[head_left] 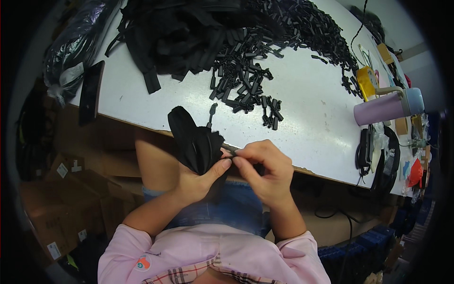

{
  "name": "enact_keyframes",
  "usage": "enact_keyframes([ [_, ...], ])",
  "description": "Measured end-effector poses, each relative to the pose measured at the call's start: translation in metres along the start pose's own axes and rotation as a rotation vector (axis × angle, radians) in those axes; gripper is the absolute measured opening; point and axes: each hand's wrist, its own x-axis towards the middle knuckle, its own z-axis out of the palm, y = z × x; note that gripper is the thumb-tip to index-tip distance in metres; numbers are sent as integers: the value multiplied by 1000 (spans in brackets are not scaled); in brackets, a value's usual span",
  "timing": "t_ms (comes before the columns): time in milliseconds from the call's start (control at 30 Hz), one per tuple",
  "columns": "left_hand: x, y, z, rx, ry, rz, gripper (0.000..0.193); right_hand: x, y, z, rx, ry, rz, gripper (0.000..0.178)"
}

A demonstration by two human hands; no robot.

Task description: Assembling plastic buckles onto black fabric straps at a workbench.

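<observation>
My left hand (201, 179) is closed round a looped bundle of black fabric strips (191, 137), held over my lap just off the table's front edge. Close against it, my right hand (269, 170) pinches thumb and forefinger together at the end of the bundle. Whatever sits between those fingertips is small, dark and mostly hidden. One loose black pull tab (212, 113) lies on the table by the bundle. Beyond it spreads a heap of similar small black pull tabs (243, 85).
A large pile of black strips (175, 38) covers the white table's (307, 109) far left. More tabs (312, 23) are heaped at the back. On the right stand a lilac tumbler (378, 108) and a yellow tape dispenser (366, 81). Cardboard boxes (66, 203) are below left.
</observation>
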Motion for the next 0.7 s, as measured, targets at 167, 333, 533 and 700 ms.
enact_keyframes([
  [167, -1, 5, -2, -79, -45, -34, 16, -1, 4, 1, -44, -33, -109, 17],
  [333, -1, 11, -4, -6, -97, -66, 15, -2, 8, 4, -166, -82, -280, 22],
  [533, -4, 7, -2, -67, 20, -20, 17, -9, 7, 15, -71, 2, -182, 21],
  [700, 0, 9, 0, -74, 8, 42, 18, -18, 8, 28, 227, 180, 79, 11],
])
